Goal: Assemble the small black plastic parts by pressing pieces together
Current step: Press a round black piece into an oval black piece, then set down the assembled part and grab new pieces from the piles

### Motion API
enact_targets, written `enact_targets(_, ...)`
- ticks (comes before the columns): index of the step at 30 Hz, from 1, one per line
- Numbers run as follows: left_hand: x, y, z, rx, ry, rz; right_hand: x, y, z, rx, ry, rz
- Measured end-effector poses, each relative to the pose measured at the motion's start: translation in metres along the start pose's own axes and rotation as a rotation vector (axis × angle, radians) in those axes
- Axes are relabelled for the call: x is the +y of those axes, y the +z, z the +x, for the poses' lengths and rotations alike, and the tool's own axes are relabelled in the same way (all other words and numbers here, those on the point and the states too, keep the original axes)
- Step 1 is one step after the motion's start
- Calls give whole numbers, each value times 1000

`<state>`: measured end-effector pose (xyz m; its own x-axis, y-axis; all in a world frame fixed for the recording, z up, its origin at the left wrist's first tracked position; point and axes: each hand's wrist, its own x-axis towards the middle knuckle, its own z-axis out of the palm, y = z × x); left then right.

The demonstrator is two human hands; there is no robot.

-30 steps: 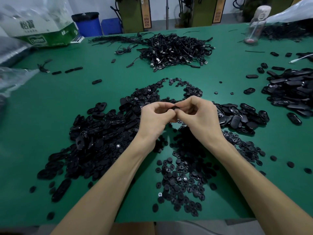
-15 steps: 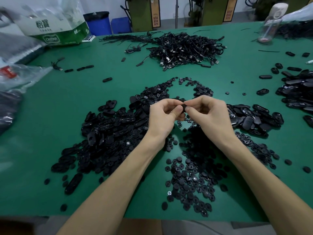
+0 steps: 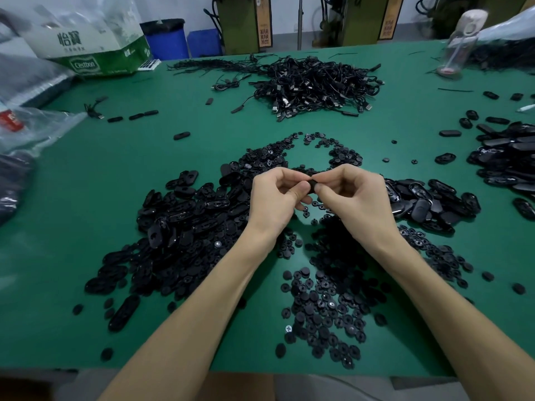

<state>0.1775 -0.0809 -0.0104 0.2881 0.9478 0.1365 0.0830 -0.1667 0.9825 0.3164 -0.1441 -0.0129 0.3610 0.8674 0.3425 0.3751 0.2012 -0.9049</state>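
Observation:
My left hand [image 3: 275, 198] and my right hand [image 3: 356, 198] meet above the middle of the green table [image 3: 86, 198]. Between their fingertips sits a small black plastic part [image 3: 312, 185], pinched by thumbs and forefingers of both hands. Most of the part is hidden by the fingers. A heap of black oval shells [image 3: 179, 227] lies left of my hands. Small round black discs [image 3: 327, 308] are piled under and in front of my wrists. More oval pieces [image 3: 428, 204] lie to the right of my right hand.
A tangle of black cables [image 3: 312, 85] lies at the back centre. Another pile of oval shells [image 3: 509, 157] sits at the far right edge. Plastic bags [image 3: 31, 125] and a green-and-white carton [image 3: 95, 53] stand at the back left, a clear bottle [image 3: 457, 50] at the back right.
Both hands stay together on the small part; the fingers have shifted slightly around it. The camera view has shifted, so the table's contents appear further right.

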Motion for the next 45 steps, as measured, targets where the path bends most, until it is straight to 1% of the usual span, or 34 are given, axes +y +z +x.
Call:
enact_targets(4, 2, 1, 0, -8, 51, -26, -1, -2, 1, 43, -2, 2)
enact_targets(6, 4, 1, 0, -21, 84, 46, 0, -5, 3, 100, -4, -74)
enact_targets(7, 4, 0, 0, -18, 105, 156, 0, -6, 4, 143, -7, -129)
enact_targets(9, 4, -5, 2, 28, 139, 491, 1, -11, 7, 245, -9, -237)
enact_targets(12, 5, -24, 8, 189, 120, 979, 3, -19, 10, 326, -3, -447)
enact_targets(14, 8, -41, 13, 265, 56, 1171, 6, -23, 10, 317, 21, -589)
enact_targets(15, 9, -48, 14, 272, 0, 1239, 7, -24, 10, 311, 34, -650)
enact_targets(18, 12, -60, 15, 176, -207, 1373, 11, -30, 10, 299, 48, -835)
enact_targets(19, 11, -61, 16, 140, -253, 1392, 12, -31, 10, 284, 60, -890)
enact_targets(21, 10, -63, 17, 106, -285, 1411, 14, -31, 11, 254, 85, -959)
enact_targets(23, 10, -61, 18, 94, -263, 1411, 14, -30, 11, 244, 73, -977)
enact_targets(25, 11, -61, 19, 85, -242, 1404, 13, -25, 10, 206, 16, -943)
enact_targets(29, 11, -67, 24, 44, -228, 1321, 12, -11, 5, -39, -91, -889)
enact_targets(31, 13, -75, 26, 26, -217, 1296, 14, -6, 4, -108, -111, -918)
enact_targets(33, 18, -85, 29, -39, -223, 1304, 16, -5, 5, -124, -109, -925)
enact_targets(35, 23, -90, 30, -141, -277, 1310, 17, -5, 6, -124, -95, -913)
enact_targets(37, 27, -90, 29, -189, -316, 1309, 16, -4, 6, -120, -87, -902)
enact_targets(41, 31, -87, 29, -157, -285, 1333, 16, -4, 7, -93, -78, -841)
enact_targets(45, 32, -87, 29, -40, -216, 1292, 18, -4, 6, -77, -75, -805)
